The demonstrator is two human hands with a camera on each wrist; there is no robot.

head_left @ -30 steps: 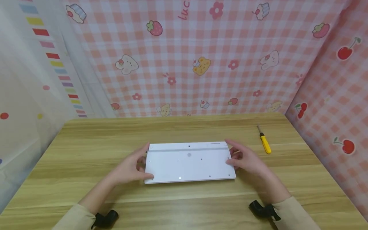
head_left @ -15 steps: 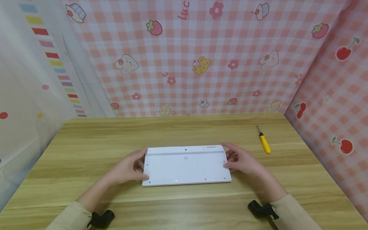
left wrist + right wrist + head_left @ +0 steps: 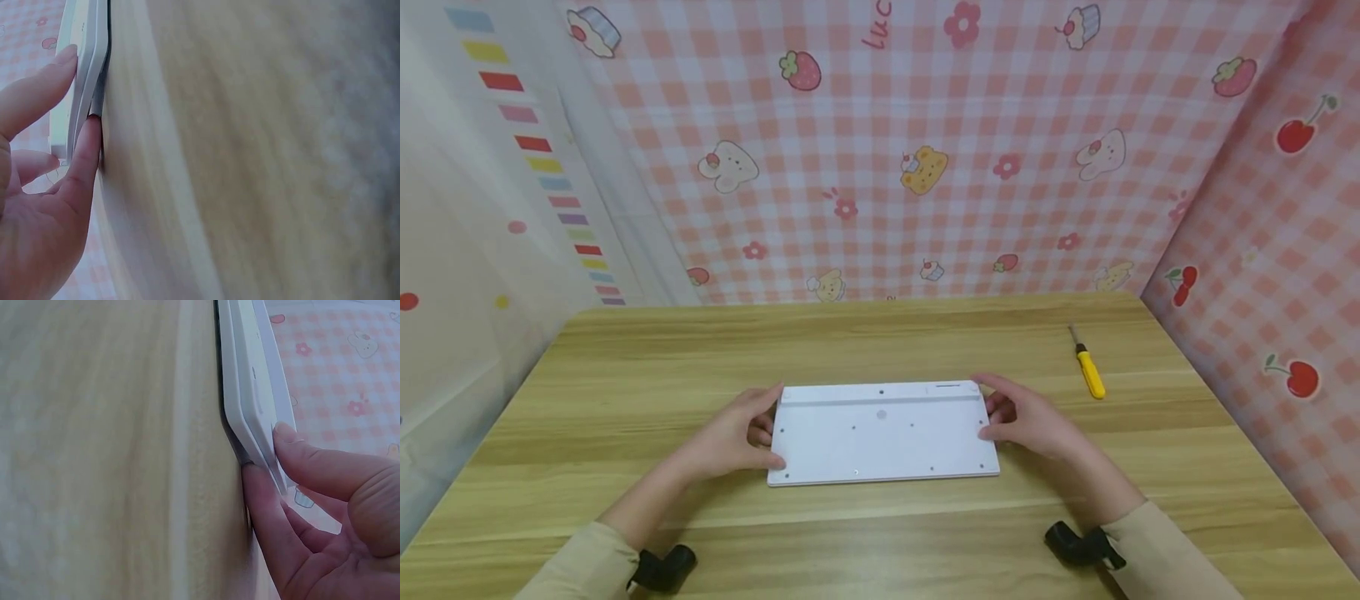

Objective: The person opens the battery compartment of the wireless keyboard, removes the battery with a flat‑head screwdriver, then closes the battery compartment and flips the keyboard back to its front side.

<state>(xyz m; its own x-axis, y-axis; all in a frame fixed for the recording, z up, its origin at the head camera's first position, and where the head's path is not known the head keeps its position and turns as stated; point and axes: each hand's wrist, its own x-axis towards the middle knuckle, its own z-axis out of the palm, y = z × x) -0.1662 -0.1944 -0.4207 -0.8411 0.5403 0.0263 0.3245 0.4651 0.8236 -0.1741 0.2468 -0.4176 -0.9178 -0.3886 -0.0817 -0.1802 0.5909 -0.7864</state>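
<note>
A white keyboard is underside up at the middle of the table, with several small screws and a raised ridge along its far side. Its left end is gripped by my left hand, the thumb on the top face near the front corner. At the other end, my right hand holds the edge the same way. In the left wrist view the keyboard's layered rim sits between thumb and fingers. The right wrist view shows a finger low at the rim, close to the tabletop. The key side is hidden.
A screwdriver with a yellow handle lies on the wooden table at the back right. Pink checked cloth hangs behind the table and along its right side. Pale cloth hangs at the left.
Both hands have shifted the keyboard slightly left and toward me, mostly during the first half second. Their grip at the two ends stays the same. The screwdriver has not moved.
</note>
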